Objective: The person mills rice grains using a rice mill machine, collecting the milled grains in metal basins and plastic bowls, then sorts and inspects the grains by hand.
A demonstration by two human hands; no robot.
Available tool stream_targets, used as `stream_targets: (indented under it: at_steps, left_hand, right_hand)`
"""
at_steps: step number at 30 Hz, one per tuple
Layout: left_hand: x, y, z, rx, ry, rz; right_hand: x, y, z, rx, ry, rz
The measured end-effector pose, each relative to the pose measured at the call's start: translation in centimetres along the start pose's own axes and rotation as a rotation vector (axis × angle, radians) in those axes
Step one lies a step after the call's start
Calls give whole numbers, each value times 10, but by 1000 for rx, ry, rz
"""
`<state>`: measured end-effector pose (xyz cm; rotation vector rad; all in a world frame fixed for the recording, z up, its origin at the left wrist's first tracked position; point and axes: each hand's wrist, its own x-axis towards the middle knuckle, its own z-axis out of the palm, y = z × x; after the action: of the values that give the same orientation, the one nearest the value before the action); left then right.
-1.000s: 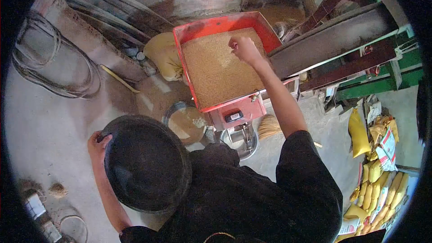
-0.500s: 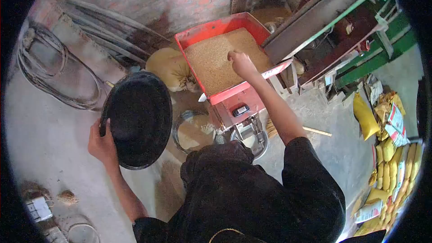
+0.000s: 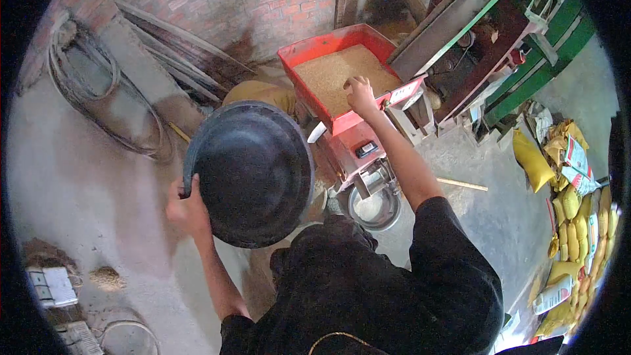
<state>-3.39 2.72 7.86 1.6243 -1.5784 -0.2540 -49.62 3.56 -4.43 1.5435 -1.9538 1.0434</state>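
My left hand (image 3: 189, 209) grips the rim of a wide, round black basin (image 3: 253, 177), thumb on the inside. The basin is tilted, its hollow facing me, and no contents show in it. Over the red hopper (image 3: 340, 123) my right hand (image 3: 361, 94) is held with its fingers curled. Whatever lies in those fingers, if anything, is too small to make out. Tan grain (image 3: 335, 71) fills much of the hopper. Below the hopper, a metal bowl (image 3: 394, 213) with pale material inside stands under the red machine's outlet.
Behind the basin is a yellowish sack (image 3: 263, 94), partly hidden. A green-framed machine (image 3: 526, 85) stands to the right, with stacked yellow sacks (image 3: 578, 236) beyond. Coiled hose (image 3: 82, 85) and long poles (image 3: 177, 46) lie at the left. A stick (image 3: 463, 185) rests on the floor.
My left hand has brought the basin to the right and turned its hollow more toward me, covering the round container on the floor. My right hand stays over the grain, its fingers slightly looser.
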Motion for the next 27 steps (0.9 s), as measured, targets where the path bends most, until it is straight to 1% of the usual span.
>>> stream_targets:
  at_steps: [1,2,3,4,6,7,9,10,11,12,13,14,16,18,19,21,22,24,25,26,27]
  left_hand:
    - [-8,18,-11,29,9,-1]
    - [-13,19,-12,25,10,-1]
    - [-18,16,-13,8,13,8]
    - [-22,13,-13,-7,17,17]
    - [-29,3,-10,-48,15,31]
    - [-32,0,-10,-87,7,47]
    - [-39,3,-13,-97,-3,34]
    - [-43,5,-14,-109,-19,32]
    - [-46,5,-13,-75,-38,14]
    - [-50,4,-12,-78,-51,21]
    - [-55,4,-10,-102,-50,24]
    - [-58,3,-8,-127,-55,31]
    - [-66,-2,-6,-144,-89,87]
    - [-73,-3,-3,-153,-125,140]
    - [-77,-2,-2,-143,-182,140]
    - [-82,0,3,-134,-266,157]
    - [-85,3,6,-121,-313,166]
    - [-91,8,14,-110,-386,188]
    - [-93,11,17,-47,-420,236]
    - [-95,14,19,16,-451,286]
    - [-97,14,24,14,-469,301]
  right_hand:
    - [-2,-1,-1,-4,-1,-4]
    - [-3,-2,0,60,-41,102]
    - [-2,-12,-6,123,-84,209]
    - [-3,-21,-13,122,-85,206]
    - [-4,-48,-31,308,-119,387]
    - [-6,-67,-43,311,-125,383]
    - [-22,-106,-60,512,-332,505]
    - [-37,-121,-60,534,-362,415]
    - [-46,-147,-73,464,-386,269]
    - [-61,-162,-74,555,-479,287]
    - [-79,-175,-71,606,-516,237]
    - [-94,-192,-76,577,-479,177]
    - [-125,-209,-74,531,-525,78]
    - [-149,-225,-81,536,-562,37]
    - [-160,-229,-85,530,-554,69]
    - [-180,-235,-90,360,-601,-19]
    - [-189,-237,-92,351,-596,11]
    - [-208,-235,-95,418,-714,287]
    - [-217,-232,-98,412,-707,315]
    - [-225,-229,-101,399,-622,243]
    - [-229,-226,-107,383,-537,167]
